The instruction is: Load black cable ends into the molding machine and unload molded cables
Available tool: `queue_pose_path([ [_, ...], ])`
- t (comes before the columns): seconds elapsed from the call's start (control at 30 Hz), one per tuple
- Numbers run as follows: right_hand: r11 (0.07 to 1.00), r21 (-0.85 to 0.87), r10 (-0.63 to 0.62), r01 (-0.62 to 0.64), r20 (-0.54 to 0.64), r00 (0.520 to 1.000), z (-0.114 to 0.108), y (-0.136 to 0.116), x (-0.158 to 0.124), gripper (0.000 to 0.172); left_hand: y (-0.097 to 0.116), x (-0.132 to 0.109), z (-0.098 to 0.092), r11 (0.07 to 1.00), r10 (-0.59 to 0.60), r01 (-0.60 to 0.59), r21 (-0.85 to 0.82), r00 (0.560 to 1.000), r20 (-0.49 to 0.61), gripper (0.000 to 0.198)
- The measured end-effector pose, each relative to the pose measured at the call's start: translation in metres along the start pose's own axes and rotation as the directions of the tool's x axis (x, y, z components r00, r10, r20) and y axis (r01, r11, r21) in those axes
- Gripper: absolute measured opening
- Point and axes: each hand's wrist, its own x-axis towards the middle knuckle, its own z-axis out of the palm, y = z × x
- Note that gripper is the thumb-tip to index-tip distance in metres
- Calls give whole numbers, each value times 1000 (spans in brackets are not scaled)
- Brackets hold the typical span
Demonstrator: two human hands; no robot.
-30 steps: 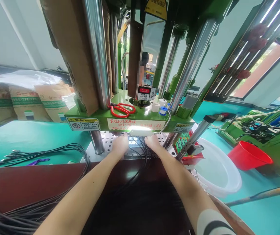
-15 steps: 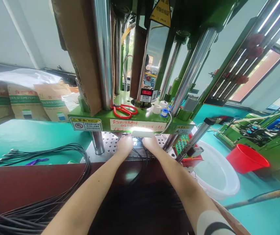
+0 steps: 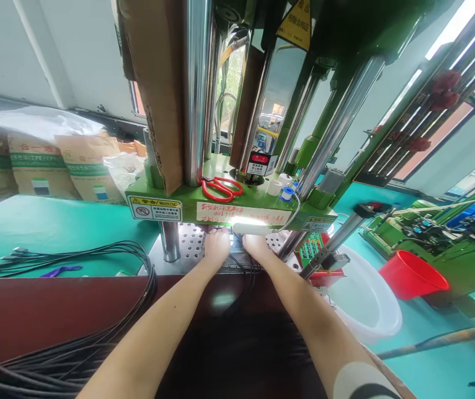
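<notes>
Both my hands reach under the green press plate (image 3: 166,191), over a metal mould (image 3: 237,259) on the perforated bed (image 3: 187,244). My left hand (image 3: 217,245) lies at the mould's left side, fingers curled in; what they grip is hidden. At the right side is my right hand (image 3: 256,246), fingers bent inward and partly covered by the lit white lamp (image 3: 249,228). Black cables (image 3: 250,274) run out of the mould between my hands and hang over the front edge. Their far ends at the mould are too small to make out.
Red-handled scissors (image 3: 221,189) and a blue-and-white spool (image 3: 287,194) lie on the press plate. Bundled black cables (image 3: 133,249) cover the left table. Steel columns (image 3: 169,241) flank the bed. A white tub (image 3: 366,299) and red bucket (image 3: 414,274) stand right.
The view has shifted slightly, so the press sits a little further right in the picture. Both hands stay at the mould, with only slight movement.
</notes>
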Motion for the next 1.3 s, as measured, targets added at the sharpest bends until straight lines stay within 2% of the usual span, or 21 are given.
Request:
queue_pose_path([
  [0.17, 999, 24, -38, 38, 9, 999, -1, 6, 2, 30, 6, -3, -6, 1000, -8, 8, 7, 999, -52, 30],
  [0.3, 994, 59, -96, 96, -5, 995, -7, 8, 6, 32, 21, -9, -9, 1000, -26, 26, -6, 992, -124, 35],
  [0.5, 989, 80, -125, 124, 10, 992, -11, 0, 4, 29, 38, -7, -2, 993, -106, 100, -63, 988, -109, 35],
  [0.6, 991, 80, -109, 107, 20, 994, -12, -6, 0, 27, 35, -4, -1, 989, -132, 124, -78, 985, -106, 33],
  [0.8, 995, 67, -70, 68, 30, 997, -5, -14, 2, 27, 25, -3, -2, 996, -71, 64, -65, 991, -117, 29],
  [1.0, 995, 64, -72, 70, 26, 997, 3, -16, 6, 24, 23, -3, -1, 999, -35, 30, -43, 993, -113, 32],
  [1.17, 991, 70, -111, 111, -4, 994, -3, -16, 8, 24, 25, 0, -4, 1000, 6, -8, -15, 993, -120, 34],
  [1.3, 980, 76, -181, 183, -32, 983, -11, -3, 4, 30, 24, 3, -5, 999, 45, -44, 11, 990, -131, 33],
])
